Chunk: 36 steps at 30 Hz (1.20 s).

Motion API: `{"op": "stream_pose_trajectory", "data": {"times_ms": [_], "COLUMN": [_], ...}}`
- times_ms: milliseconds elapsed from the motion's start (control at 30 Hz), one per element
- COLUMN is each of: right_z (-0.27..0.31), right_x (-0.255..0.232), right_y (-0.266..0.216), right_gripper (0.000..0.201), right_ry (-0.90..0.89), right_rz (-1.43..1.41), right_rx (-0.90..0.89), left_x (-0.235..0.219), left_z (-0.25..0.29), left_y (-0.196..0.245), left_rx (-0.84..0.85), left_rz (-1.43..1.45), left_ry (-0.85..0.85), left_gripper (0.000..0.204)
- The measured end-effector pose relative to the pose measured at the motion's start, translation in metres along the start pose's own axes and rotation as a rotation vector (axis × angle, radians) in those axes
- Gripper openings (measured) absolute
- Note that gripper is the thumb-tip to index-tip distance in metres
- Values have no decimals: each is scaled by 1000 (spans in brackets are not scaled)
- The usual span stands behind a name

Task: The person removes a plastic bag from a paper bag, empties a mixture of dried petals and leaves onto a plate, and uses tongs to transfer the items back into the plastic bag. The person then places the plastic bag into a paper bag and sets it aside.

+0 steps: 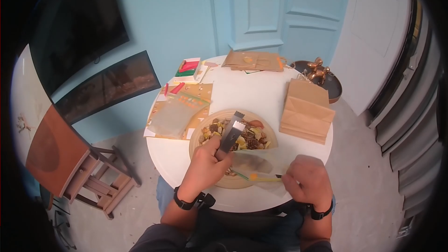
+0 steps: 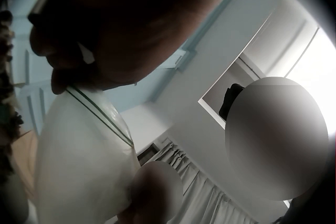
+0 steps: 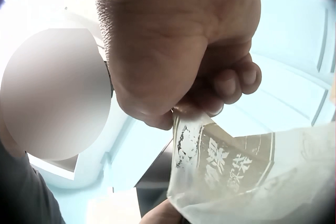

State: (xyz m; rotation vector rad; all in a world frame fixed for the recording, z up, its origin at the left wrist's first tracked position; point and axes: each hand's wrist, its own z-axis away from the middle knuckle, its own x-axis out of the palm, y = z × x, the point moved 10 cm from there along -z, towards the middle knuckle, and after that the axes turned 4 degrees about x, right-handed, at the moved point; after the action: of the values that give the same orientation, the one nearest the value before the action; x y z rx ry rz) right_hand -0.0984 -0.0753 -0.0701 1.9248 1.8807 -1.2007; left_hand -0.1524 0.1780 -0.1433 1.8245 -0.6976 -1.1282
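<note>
My left hand [image 1: 205,163] grips metal tongs [image 1: 227,142], their toothed tips over a round wooden tray [image 1: 195,135] of dried flowers and small cones [image 1: 254,137]. A translucent zip bag [image 1: 275,161] is stretched between both hands at the tray's near side. In the left wrist view, the bag [image 2: 84,155] with its green zip line hangs from the left fingers [image 2: 59,83]. My right hand [image 1: 308,179] pinches the bag's other end, its fingers curled. The right wrist view shows the bag's printed corner [image 3: 184,145] at the right fingertips [image 3: 197,106].
A brown paper bag [image 1: 307,112] stands on the white table [image 1: 242,88] at the right. Flat kraft bags [image 1: 254,60] lie at the back. Another zip bag [image 1: 175,116] lies on patterned paper at the left, near coloured cards [image 1: 189,68]. A wooden stool [image 1: 60,154] stands left.
</note>
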Motion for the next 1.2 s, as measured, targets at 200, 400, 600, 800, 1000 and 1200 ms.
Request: {"op": "stream_pose_trajectory", "data": {"times_ms": [200,400,600,800,1000,1200], "right_z": [-32,-46,-31,-24,-20,-17], "right_x": [-45,-48,-8,-21,-15,-7], "right_y": [0,11,48,54,56,53], "right_gripper": [33,37,37,36,37,38], "right_ry": [100,134,97,160,142,121], "right_rz": [293,358,305,239,168,162], "right_rx": [-16,24,96,91,93,68], "left_x": [-11,-29,-50,-85,-93,-90], "left_z": [-6,-6,-8,-9,-1,2], "left_y": [-4,-3,-27,-34,-31,-46], "left_rx": [51,92,31,67,108,21], "left_rz": [47,17,-21,-104,-524,-703], "left_ry": [41,115,141,289,349,244], "left_gripper": [35,37,31,28,30,27]}}
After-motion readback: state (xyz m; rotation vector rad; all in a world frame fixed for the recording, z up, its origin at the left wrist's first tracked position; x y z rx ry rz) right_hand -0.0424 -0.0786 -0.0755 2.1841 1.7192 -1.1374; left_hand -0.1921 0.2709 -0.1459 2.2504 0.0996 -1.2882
